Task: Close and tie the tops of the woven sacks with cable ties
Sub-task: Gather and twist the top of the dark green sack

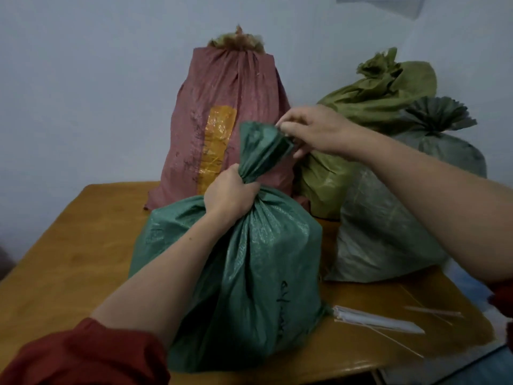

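head view: we see four sacks on the wooden table (83, 245)
green sack (249, 259): front centre, upright
left hand (230, 195): fist tight around its gathered neck
right hand (319, 132): fingers pinching the top edge of the bunched mouth
cable ties (380, 320): loose bundle on table, right of green sack
red sack (230, 120), olive sack (369, 112), grey-green sack (402, 204): behind, tops bunched

Left hand (231, 194) grips the green sack (244, 273) at its gathered neck; right hand (313, 132) pinches its top.
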